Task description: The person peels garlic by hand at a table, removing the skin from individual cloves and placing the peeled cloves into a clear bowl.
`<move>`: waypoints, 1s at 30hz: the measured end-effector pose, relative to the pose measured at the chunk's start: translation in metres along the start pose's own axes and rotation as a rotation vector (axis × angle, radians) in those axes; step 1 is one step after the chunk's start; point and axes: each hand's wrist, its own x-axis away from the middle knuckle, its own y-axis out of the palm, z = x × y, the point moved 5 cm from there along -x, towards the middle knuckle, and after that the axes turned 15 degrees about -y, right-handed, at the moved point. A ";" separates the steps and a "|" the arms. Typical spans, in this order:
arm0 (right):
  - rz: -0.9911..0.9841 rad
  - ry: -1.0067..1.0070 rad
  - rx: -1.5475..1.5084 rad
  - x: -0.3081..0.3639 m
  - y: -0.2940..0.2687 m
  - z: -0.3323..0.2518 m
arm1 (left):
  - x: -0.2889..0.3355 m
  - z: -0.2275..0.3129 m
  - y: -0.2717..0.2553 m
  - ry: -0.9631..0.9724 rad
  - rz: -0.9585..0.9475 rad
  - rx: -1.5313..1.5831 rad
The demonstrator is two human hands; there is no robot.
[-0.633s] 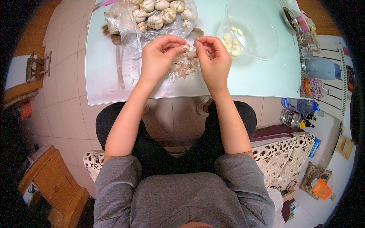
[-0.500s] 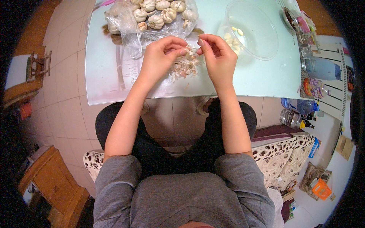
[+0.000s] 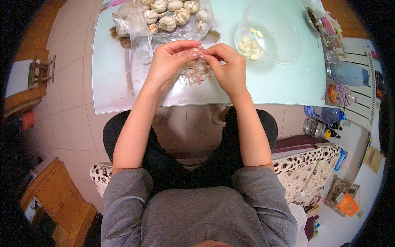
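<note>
Where tiled floor (image 3: 74,119) borders the pale table (image 3: 115,82), left to right: bagged garlic (image 3: 164,16) at the far edge, left hand (image 3: 170,64) and right hand (image 3: 228,68) pinching one clove (image 3: 193,50) above peelings (image 3: 195,74), bowl (image 3: 273,35), near edge bare.

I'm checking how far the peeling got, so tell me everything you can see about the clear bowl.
The clear bowl is round, see-through and looks like thin plastic. It stands upright on the pale glass table, right of both hands and untouched by them. About ten peeled garlic cloves lie on its left side; the remainder is bare.
</note>
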 end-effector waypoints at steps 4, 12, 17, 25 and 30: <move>-0.044 -0.001 -0.027 -0.001 0.001 0.001 | 0.001 0.005 -0.001 0.027 -0.052 -0.006; -0.041 0.181 -0.268 0.005 -0.004 0.021 | 0.004 0.014 0.000 0.031 -0.209 -0.077; 0.137 0.181 -0.134 0.002 -0.018 0.026 | 0.004 0.016 -0.003 0.100 -0.108 -0.166; 0.001 -0.017 0.144 0.001 -0.011 0.008 | 0.009 0.020 0.004 0.393 0.193 -0.566; 0.004 -0.017 0.091 0.002 -0.001 -0.001 | 0.016 0.022 0.009 0.568 0.326 -0.823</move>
